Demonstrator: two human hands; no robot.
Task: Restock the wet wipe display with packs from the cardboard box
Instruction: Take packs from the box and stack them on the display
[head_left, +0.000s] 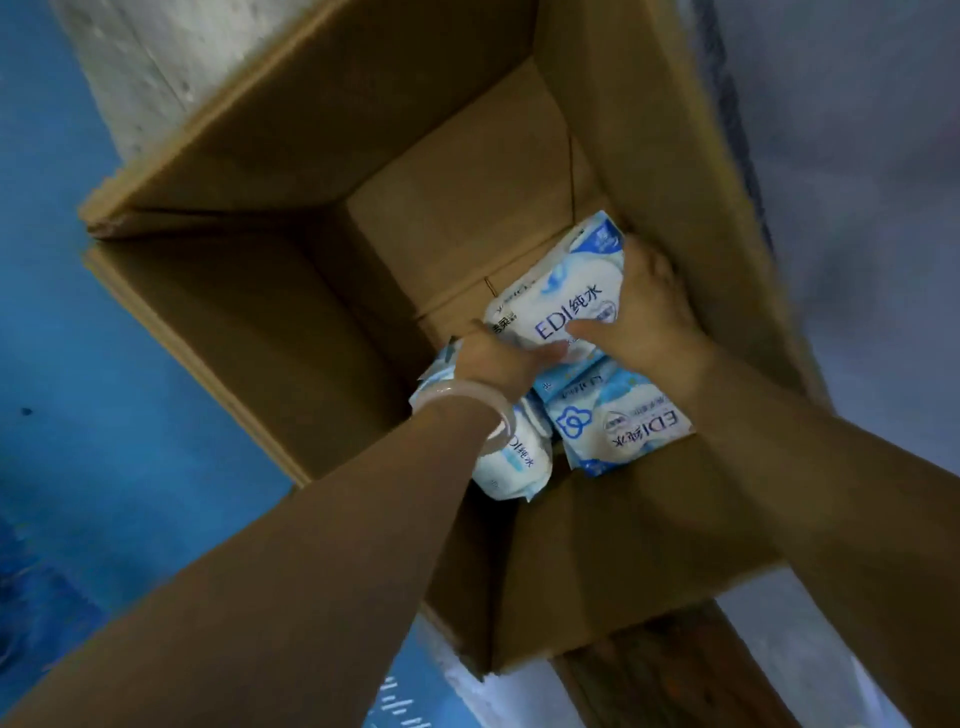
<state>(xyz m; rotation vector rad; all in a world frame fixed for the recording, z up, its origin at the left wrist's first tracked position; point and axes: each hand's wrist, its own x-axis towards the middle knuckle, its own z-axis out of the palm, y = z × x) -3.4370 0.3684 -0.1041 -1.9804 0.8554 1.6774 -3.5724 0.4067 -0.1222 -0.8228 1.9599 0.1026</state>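
hands reach into the cardboard box (249, 332) at frame centre; left hand (498, 358) and right hand (649, 317) grasp one wipe pack (556, 306). two other packs (623, 426) lie just below it.

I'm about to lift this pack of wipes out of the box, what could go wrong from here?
The top pack is glossy and both hands, left hand and right hand, grip only its edges, so it may slip. The packs beneath lie loose and could shift. The cardboard box is deep, so its wall may catch it.

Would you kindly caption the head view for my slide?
Both hands, left and right, grip a white-and-blue wet wipe pack inside the open brown cardboard box.
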